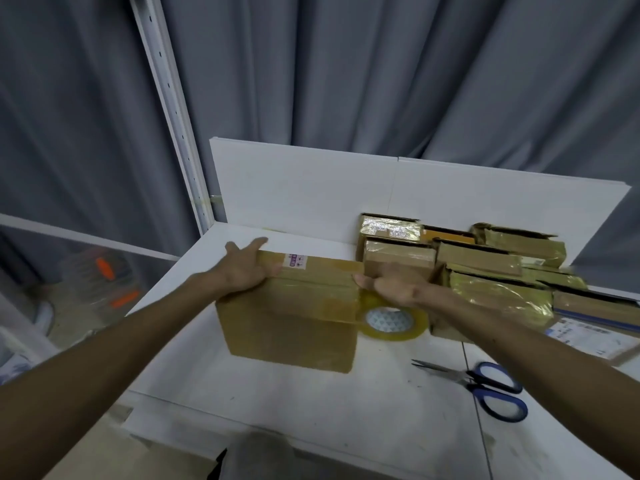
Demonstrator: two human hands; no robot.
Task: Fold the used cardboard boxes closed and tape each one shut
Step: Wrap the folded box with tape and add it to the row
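The left hand [242, 271] presses spread fingers on the cardboard box [291, 313] at mid-tabletop [311, 403]; the right hand [398, 285] grips the tape roll [393, 322] just right. Judging by this, pull the tape taut along the seam and keep the flaps pinned flat.

A closed brown box [291, 323] with taped top seam stands on the white table. A clear tape roll [393, 322] lies just right of it. Taped boxes [485, 271] crowd the back right.
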